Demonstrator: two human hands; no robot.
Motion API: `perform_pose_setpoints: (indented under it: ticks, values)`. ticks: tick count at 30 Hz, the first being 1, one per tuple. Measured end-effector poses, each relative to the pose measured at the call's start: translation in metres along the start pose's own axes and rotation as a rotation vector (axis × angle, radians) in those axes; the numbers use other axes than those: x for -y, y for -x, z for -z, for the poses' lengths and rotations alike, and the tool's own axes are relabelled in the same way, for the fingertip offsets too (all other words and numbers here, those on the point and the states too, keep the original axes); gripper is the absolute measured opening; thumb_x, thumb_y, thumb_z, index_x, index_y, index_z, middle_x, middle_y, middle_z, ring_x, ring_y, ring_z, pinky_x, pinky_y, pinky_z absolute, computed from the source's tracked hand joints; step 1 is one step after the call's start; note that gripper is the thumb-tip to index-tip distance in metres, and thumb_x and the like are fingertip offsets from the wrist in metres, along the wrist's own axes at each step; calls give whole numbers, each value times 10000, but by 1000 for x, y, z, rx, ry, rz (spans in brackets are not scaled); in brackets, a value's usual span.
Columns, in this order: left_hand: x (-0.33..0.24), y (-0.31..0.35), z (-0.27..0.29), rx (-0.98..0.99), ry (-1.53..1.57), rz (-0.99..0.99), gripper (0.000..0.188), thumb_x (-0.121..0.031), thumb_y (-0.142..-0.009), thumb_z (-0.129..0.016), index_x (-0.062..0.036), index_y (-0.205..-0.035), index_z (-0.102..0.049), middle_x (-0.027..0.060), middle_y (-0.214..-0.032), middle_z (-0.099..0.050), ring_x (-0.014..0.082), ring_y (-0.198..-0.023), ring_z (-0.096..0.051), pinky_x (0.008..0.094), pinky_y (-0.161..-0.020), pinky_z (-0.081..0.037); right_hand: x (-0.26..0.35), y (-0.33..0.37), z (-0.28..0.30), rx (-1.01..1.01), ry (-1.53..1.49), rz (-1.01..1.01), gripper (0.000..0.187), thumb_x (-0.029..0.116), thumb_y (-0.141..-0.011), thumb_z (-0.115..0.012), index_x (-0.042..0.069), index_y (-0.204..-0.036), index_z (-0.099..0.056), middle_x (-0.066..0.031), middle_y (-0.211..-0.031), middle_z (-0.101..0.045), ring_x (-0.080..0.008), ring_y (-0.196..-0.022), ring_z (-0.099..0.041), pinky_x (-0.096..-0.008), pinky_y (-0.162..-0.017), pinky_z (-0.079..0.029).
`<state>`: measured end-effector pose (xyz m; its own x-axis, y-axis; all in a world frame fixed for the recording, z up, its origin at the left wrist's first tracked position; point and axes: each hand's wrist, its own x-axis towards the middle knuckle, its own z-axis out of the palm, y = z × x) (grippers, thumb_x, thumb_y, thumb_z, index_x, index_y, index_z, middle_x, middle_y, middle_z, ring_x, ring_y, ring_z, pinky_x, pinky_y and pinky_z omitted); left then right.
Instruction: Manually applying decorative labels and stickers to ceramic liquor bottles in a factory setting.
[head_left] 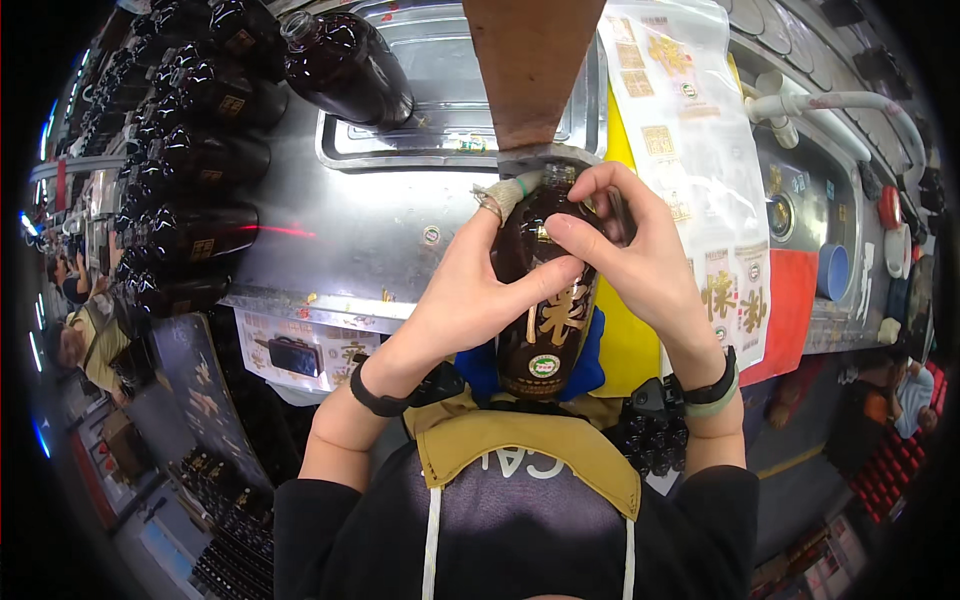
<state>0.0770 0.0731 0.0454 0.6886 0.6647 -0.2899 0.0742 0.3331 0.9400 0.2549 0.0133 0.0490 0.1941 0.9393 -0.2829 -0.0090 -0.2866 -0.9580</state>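
A dark brown glass bottle (pixel 545 345) with gold characters and a small round green-and-white emblem sits in front of me. Its neck points away, and its base is toward me by a blue cloth. My left hand (pixel 480 275) is closed around the bottle's left side, thumb across its front; a pale fabric covering wraps one fingertip near the neck. My right hand (pixel 635 240) is at the bottle's right shoulder, its thumb pressed on the front and its fingers curled by the neck. Whether a small decal lies under the right fingertips I cannot tell.
Rows of dark bottles (pixel 205 165) fill the left side. Another bottle (pixel 350 75) stands on a metal tray (pixel 440 150), beside a brown post (pixel 532 70). Right of me lie decal sheets (pixel 655 100) over yellow and red sheets, then a sink with a white pipe (pixel 830 103) and blue cup (pixel 832 270).
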Motion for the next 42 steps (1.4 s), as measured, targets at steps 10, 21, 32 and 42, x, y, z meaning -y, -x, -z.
perform_pose_setpoints:
  ticks: [10, 21, 32, 42]
  values:
    - [3, -1, 1, 11, -20, -23, 679, -182, -909, -784, 28, -1462, -450, 114, -1355, -582, 153, -1220, -566, 323, -1054, -472, 5, 0, -3, -27, 24, -13, 305, 174, -886, -807, 30, -1039, -586, 17, -832, -597, -44, -775, -532, -214, -696, -446]
    - [0, 1, 1, 18, 26, -23, 669, -191, -926, -777, 22, -1471, -454, 99, -1339, -604, 143, -1222, -563, 324, -1063, -463, -5, 6, -2, -69, -185, -33, 263, 139, -912, -783, 34, -1080, -609, 48, -851, -549, -32, -803, -487, -200, -711, -411]
    - [1, -7, 15, -24, 250, 187, 495, -228, -990, -718, 61, -1363, -568, 111, -1286, -668, 154, -1175, -621, 332, -1042, -487, -23, 16, -4, -91, -233, 17, 270, 128, -927, -775, 47, -1143, -635, 79, -894, -416, -15, -789, -384, -166, -697, -333]
    - [2, -6, 17, -10, 261, 193, 506, -224, -991, -725, 65, -1373, -561, 112, -1300, -660, 157, -1183, -618, 332, -1052, -489, -25, 17, -4, -91, -221, 37, 275, 122, -935, -765, 47, -1162, -630, 75, -901, -411, -17, -783, -379, -166, -693, -338]
